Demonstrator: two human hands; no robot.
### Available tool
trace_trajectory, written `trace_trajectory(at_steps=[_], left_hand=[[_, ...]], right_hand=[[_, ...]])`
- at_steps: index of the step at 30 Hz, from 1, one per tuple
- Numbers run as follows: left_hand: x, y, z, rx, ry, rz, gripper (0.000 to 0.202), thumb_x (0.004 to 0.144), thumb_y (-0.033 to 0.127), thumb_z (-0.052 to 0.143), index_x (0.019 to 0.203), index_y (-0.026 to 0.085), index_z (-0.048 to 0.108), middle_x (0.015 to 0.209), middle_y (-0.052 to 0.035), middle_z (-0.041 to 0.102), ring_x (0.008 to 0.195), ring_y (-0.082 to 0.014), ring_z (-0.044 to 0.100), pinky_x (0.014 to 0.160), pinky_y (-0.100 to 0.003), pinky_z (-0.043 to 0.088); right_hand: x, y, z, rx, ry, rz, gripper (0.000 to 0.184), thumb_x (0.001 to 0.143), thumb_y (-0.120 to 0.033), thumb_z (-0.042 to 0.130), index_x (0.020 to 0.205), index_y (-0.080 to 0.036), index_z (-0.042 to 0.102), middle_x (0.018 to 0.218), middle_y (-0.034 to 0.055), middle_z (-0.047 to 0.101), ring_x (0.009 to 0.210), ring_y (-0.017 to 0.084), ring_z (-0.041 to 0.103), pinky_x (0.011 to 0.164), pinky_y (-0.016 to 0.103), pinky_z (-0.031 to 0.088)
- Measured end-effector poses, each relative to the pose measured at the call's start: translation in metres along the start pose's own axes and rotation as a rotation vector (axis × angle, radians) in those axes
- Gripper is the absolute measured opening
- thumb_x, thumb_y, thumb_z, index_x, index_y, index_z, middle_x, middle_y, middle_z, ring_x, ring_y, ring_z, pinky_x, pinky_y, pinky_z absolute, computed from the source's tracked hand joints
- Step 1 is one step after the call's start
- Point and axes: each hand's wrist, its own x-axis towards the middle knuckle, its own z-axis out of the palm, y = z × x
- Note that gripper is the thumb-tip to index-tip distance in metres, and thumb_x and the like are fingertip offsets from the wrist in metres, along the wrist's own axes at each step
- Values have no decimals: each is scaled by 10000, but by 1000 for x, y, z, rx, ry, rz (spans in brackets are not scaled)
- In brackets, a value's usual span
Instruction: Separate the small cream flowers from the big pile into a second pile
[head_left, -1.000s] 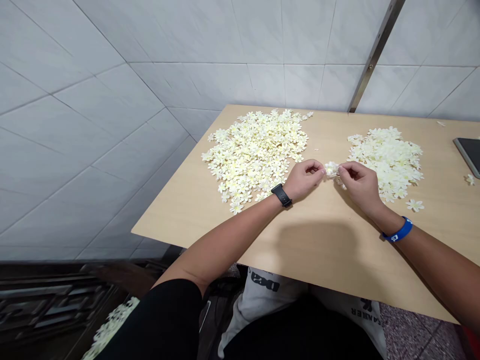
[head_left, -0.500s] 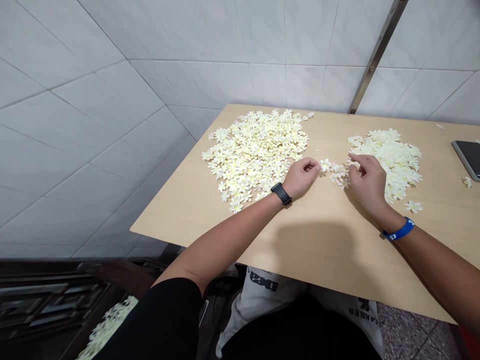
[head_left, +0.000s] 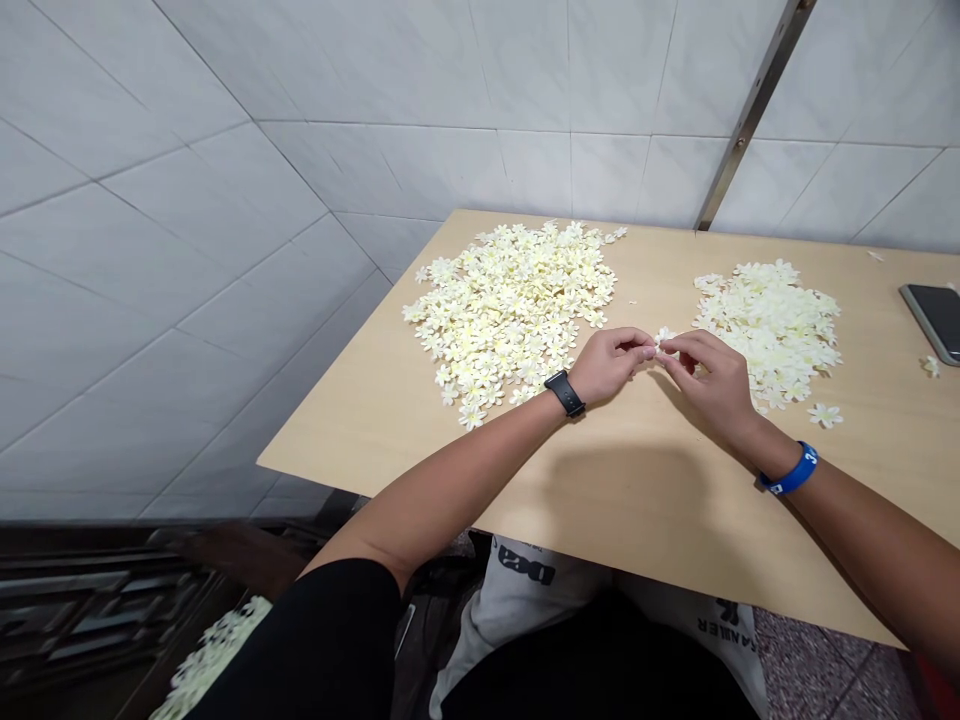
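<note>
Between the two piles, my left hand (head_left: 609, 362) and my right hand (head_left: 712, 378) meet fingertip to fingertip just over the table. A small white artificial flower (head_left: 663, 338) with a yellow centre is pinched there, largely covered by the fingers of both hands. Close to my left hand spreads a broad pile of pale yellow-white flowers (head_left: 517, 300). A second pile of whiter flowers (head_left: 784, 325) lies beyond and right of my right hand. One loose flower (head_left: 826, 415) rests near that pile's front edge.
The wooden table (head_left: 450, 480) meets a tiled wall (head_left: 480, 165) at its back. A phone (head_left: 934, 318) lies at the far right, with a stray flower (head_left: 930, 366) beside it. More flowers (head_left: 214, 660) sit low at the left, below the table.
My right hand has moved left from the right pile's edge and now touches the flower at my left fingertips. My left hand has shifted slightly right and nearer to me.
</note>
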Motion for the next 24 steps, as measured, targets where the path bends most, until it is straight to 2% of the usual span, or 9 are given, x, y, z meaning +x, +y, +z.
trace_trajectory(at_steps=[6,14,21,24], left_hand=[[0,-2,0,-41,-22,4,284,850,401,696,876,122,745,846,-59,705,712,-118,590,615,-236,533],[-1,1,-1,-8,-10,26,276,837,394,723,845,121,767,822,-66,733,719,-126,581,628,-242,486],[-1,1,-2,7,-29,91,273,869,395,726,861,125,764,886,-76,760,805,-141,637,775,-280,514],[-2,4,-2,30,-42,109,270,891,392,710,878,126,754,898,-78,754,813,-136,636,791,-277,511]], right_hand=[[-1,0,0,57,-6,46,99,958,-267,709,901,-220,775,826,60,744,673,180,616,618,343,498],[0,-2,-1,117,-10,92,111,928,-279,722,845,-232,780,803,55,752,690,192,639,623,348,498],[0,-1,-1,149,2,109,81,901,-282,754,847,-234,790,802,52,753,691,191,635,618,348,493],[0,-1,-1,150,-5,115,102,922,-266,719,860,-230,791,820,55,759,708,190,650,629,347,495]])
